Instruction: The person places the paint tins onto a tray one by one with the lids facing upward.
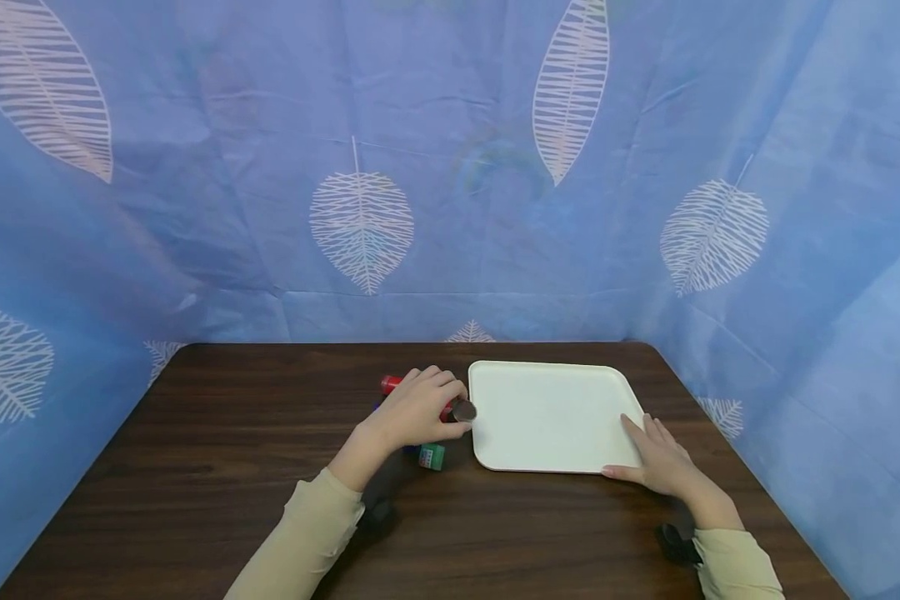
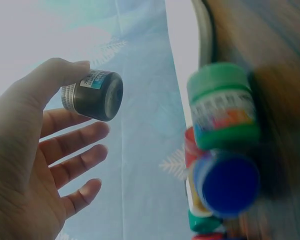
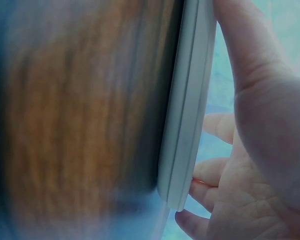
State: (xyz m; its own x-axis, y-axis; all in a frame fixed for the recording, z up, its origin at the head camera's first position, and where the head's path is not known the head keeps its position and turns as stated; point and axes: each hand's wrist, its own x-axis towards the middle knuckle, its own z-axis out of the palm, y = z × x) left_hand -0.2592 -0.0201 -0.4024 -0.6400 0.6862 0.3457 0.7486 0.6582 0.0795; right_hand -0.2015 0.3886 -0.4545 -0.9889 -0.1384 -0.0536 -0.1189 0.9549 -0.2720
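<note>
So the dark jar (image 2: 99, 95) is hanging just by the tray's left edge, looking lifted off the worktop (image 1: 195, 483), though I'm not managing to tell exactly how it's tilted. The left hand (image 1: 418, 410) is pinching it between thumb and forefinger, with the other fingers spreading out loose below. I'm guessing it's being pretty light, stiff plastic, not very fragile, but the smooth round wall is probably being a bit slippery, so a two-finger pinch is leaving it room to roll. For a hold, I'd be going around the middle of the body, or using that ribbed band near the end for grip, with one more finger supporting it. Next out, the tray (image 1: 551, 417) is lying flat, looking stiff and light enough to slide, so its rim is seeming the natural spot to hold. The right hand (image 1: 663, 462) is resting at its right edge, thumb and fingers spreading apart. Over on the left, a green jar (image 2: 224, 112), a blue jar (image 2: 232, 185) and a red jar (image 1: 391, 384) are sitting near the left hand.
</note>
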